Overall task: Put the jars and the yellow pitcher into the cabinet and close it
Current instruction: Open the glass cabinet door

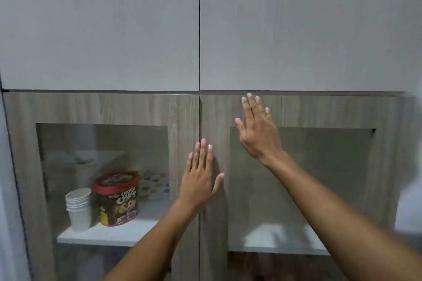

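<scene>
A wooden cabinet with two glass-paned doors fills the view, and both doors are shut. My left hand [201, 178] lies flat, fingers apart, over the seam between the left door [182, 116] and the right door [319, 112]. My right hand [258, 130] is spread flat on the upper frame of the right door. Neither hand holds anything. Through the left glass a red-lidded chocolate cereal tub [117, 198] stands on a white shelf [109, 234]. No yellow pitcher or jars can be made out behind the right glass, which is dim.
A stack of white paper cups [78, 207] stands left of the tub, and a dotted box [155, 185] sits behind it. Two plain grey upper doors [205, 25] are shut above. A wall edge runs down the far left.
</scene>
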